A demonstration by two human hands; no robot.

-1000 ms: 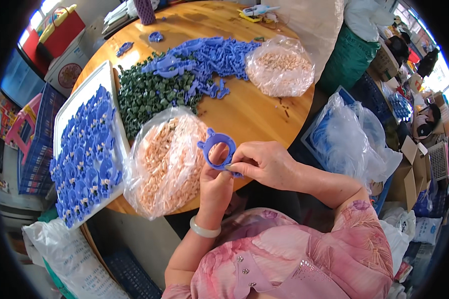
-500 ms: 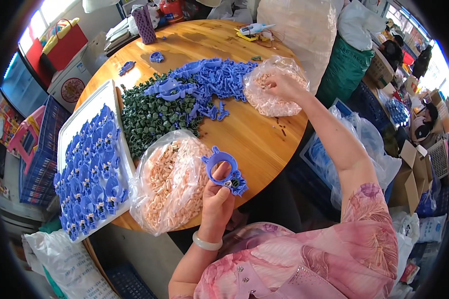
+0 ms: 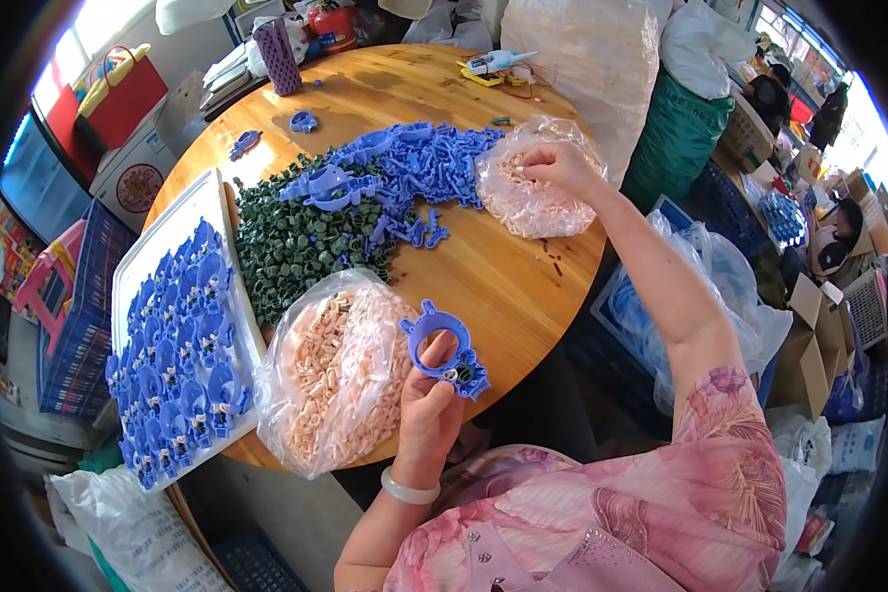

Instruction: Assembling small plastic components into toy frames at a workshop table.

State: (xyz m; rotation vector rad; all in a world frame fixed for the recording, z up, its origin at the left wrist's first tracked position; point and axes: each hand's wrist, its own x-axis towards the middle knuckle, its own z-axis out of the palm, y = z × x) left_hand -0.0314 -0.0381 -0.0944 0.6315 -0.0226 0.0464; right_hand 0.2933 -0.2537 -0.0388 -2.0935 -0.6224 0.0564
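My left hand [image 3: 427,422] holds up a blue plastic ring-shaped part [image 3: 442,318], a finger through its ring and the thumb at its lower end, where small dark green and white pieces sit. My right hand [image 3: 562,170] is over a clear bag of small peach-coloured pieces [image 3: 535,219], thumb and fingers pinched together; whatever they hold is too small to make out. Beside my left hand lies a bigger open bag of peach pieces [image 3: 335,395]. Beyond it are a heap of dark green pieces [image 3: 296,242] and a heap of blue parts [image 3: 434,163].
A white tray [image 3: 185,209] at the left carries rows of blue parts [image 3: 173,370]. On the round wooden table [image 3: 493,266] also stand a purple perforated holder [image 3: 277,61] and a glue gun [image 3: 498,61]. Sacks [image 3: 683,128] and plastic-lined crates [image 3: 661,286] flank the right side.
My right hand has lifted slightly out of the peach pieces, its fingers now pinched above the bag. My left hand keeps the blue part in nearly the same place.
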